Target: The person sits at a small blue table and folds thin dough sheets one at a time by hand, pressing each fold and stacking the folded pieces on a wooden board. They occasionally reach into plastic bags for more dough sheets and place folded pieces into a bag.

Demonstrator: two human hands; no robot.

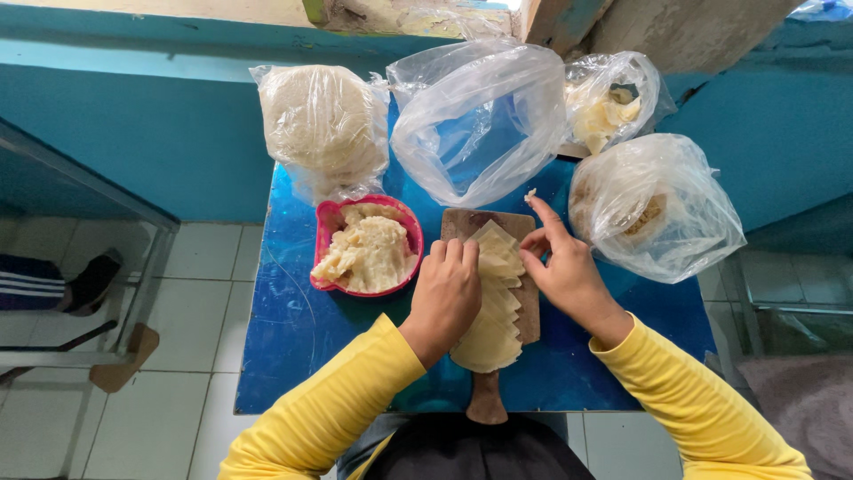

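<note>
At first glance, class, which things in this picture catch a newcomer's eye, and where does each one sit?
The bright blue table stands out, with a wooden board at its near middle bearing a fanned stack of pale dough sheets. The left hand rests on the stack, and the right hand pinches its upper edge. Left of the board sits a red bowl of pale filling, and clear plastic bags line the far edge.

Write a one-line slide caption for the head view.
Both hands, left and right, rest on fanned dough wrappers on a wooden board, beside a pink bowl of filling.
</note>
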